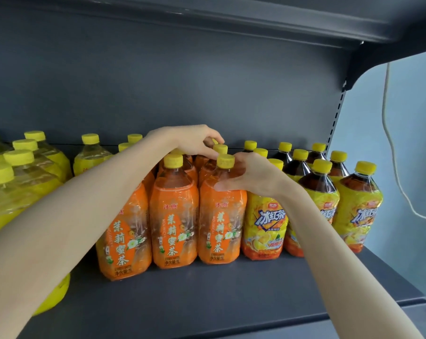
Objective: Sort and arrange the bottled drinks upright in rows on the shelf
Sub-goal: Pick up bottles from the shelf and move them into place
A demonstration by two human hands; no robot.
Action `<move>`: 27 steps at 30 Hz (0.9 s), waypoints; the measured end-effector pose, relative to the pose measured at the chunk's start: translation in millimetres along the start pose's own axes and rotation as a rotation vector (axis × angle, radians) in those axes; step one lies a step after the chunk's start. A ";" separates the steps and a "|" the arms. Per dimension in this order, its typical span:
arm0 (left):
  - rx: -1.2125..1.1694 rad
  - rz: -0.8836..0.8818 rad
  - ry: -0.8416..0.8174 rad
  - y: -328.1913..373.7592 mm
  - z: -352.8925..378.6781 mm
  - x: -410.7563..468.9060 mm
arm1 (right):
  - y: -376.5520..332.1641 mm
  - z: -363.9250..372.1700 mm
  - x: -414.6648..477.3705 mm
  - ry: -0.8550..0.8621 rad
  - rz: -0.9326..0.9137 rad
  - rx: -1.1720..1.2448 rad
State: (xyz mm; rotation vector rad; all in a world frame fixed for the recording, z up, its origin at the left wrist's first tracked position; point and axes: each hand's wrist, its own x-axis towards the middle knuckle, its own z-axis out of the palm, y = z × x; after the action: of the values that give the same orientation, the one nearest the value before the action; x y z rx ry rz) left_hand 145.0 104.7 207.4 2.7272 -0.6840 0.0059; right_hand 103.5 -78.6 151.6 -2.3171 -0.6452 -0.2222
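A dark grey shelf (231,289) carries three groups of yellow-capped drinks, all upright. The pale yellow bottles (43,155) stand to the left of the left hand, partly hidden by its forearm. The dark iced tea bottles (322,192) with yellow labels stand in rows to the right of the right hand, and the nearest touches that wrist. Between them the orange bottles (174,223) are packed tight in rows, front ones blocking most of those behind. An upper shelf (256,18) hangs above both hands, and a white cable (393,148) dangles far to the right, past the shelf's edge. The left hand (195,143) reaches over the front rows, fingers curled down round the cap of a rear orange bottle (210,141), of which little else shows. The right hand (256,174) grasps the front orange bottle (221,223) at its shoulder, just under the cap, with the thumb laid across the front and the fingers wrapped behind the neck. The two hands are nearly touching.
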 end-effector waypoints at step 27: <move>-0.001 0.100 0.135 -9.0 -0.1 -1.8 | 0.4 14.6 -16.2 0.067 -0.024 0.054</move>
State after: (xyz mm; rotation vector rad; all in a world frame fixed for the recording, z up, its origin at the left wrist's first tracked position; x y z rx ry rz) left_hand 147.6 113.0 204.5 2.6597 -0.7788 0.2112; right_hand 89.4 -75.1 135.2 -2.2414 -0.6383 -0.2889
